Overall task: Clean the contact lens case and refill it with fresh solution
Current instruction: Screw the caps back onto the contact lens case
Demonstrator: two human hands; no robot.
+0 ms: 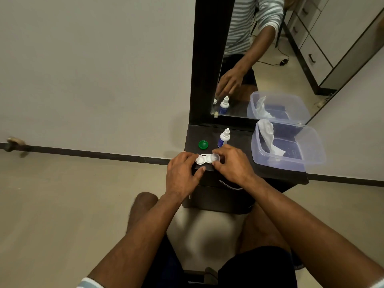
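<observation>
White plastic contact lens case (202,159) lies flat at the near edge of the dark desk (239,140), its left well open and uncovered. The left hand (181,173) rests at the case's left end, fingers curled over that end and thumb extended along the desk's front edge; it steadies the case. The right hand (231,164) is at the case's right end, thumb and fingertips pinching a clear round cap (216,157) that sits at or just above the right well; whether the cap is threaded on or lifted free cannot be told. Both forearms reach in from the bottom of the view, over the person's bare knees and dark shorts.

Beyond the case, a green cap (203,144) lies flat on the desk, apart from the case and to its left rear. Just right of the green cap stands a small solution bottle (224,138), upright, white nozzle on top, blue label below.

At the desk's right side sits a clear plastic container (311,150), lid off, holding a crumpled white tissue (270,136) that leans against its left wall.

At the rear a dark-framed mirror (205,59) stands against the wall, reflecting the bottle, the container, a hand and a striped sleeve.
</observation>
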